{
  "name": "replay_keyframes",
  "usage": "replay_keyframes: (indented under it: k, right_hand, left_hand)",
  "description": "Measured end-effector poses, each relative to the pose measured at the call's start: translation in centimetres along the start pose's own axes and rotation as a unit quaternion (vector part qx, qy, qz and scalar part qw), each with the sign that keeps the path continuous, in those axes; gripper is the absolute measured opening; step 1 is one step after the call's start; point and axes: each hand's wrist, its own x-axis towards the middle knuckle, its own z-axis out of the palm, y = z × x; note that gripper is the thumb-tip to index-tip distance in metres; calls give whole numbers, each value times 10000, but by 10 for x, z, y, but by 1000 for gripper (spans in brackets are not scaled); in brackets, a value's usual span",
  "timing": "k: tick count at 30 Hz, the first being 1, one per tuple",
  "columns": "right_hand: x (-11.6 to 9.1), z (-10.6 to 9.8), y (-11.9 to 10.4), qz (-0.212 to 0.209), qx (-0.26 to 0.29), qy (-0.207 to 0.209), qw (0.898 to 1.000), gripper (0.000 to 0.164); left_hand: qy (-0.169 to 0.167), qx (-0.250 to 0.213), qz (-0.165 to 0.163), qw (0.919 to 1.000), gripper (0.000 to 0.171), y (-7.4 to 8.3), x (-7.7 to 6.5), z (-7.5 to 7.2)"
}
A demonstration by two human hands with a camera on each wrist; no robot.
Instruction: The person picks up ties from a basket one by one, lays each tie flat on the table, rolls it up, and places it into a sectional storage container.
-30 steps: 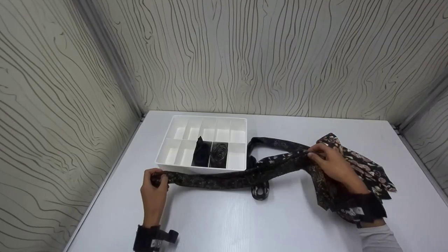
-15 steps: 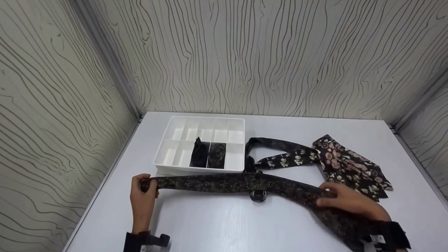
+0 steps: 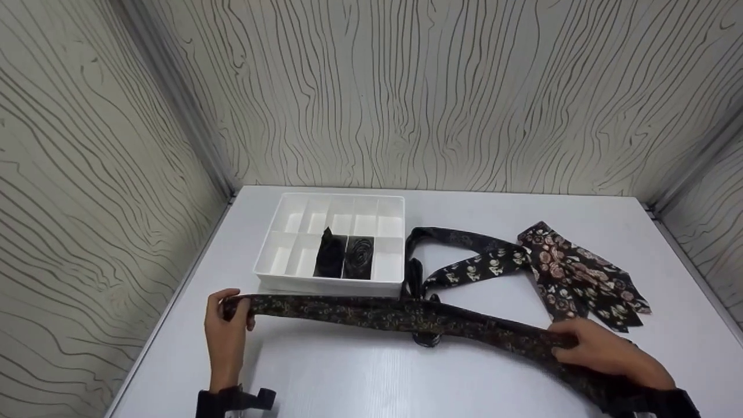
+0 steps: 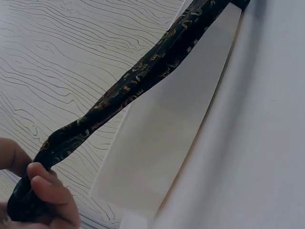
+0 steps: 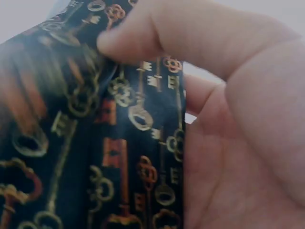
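A dark necktie [image 3: 371, 313] printed with keys stretches between my two hands above the table's front half. At the left, my left hand [image 3: 228, 325] grips its narrow end, which looks bunched or rolled in the left wrist view, between curled fingers and thumb [image 4: 47, 191]. My right hand [image 3: 603, 351] pinches the wider part of the key-print necktie [image 5: 138, 143] on the right, thumb on top. The wide end runs under my right wrist and is partly hidden. Behind it lie dark floral neckties [image 3: 580, 273] in a loose pile, their narrow parts [image 3: 470, 267] looping toward the box.
A white divided box [image 3: 331, 284] stands behind the held necktie at centre left. Two of its front compartments hold a dark folded cloth [image 3: 331, 255] and a rolled necktie [image 3: 361, 255]. Patterned wall panels [image 3: 371, 104] close off the back and sides of the white table [image 3: 360, 371].
My right hand has drawn the key-print necktie off the pile, toward the front and right. My left hand has moved slightly left and down, still gripping the narrow end. The strip now lies straighter.
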Motion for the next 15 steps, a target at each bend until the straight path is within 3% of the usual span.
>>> replay_keyframes:
  k: [4, 7, 11, 15]
  right_hand:
    - [-13, -4, 3, -193, -78, 66, 9998, 24]
    - [-22, -7, 7, -333, -41, -88, 9994, 22]
    - [-31, -4, 12, -152, 362, -366, 9986, 23]
    - [-37, 5, 15, -79, 841, -624, 9945, 17]
  left_hand:
    - [-113, -246, -112, 9996, 25, 7, -4, -6]
    - [-167, -307, -399, 9986, 21, 9, -5, -11]
    - [-234, 56, -795, 9965, 21, 5, -7, -16]
    - [-658, 414, -1074, 9912, 26, -8, -7, -19]
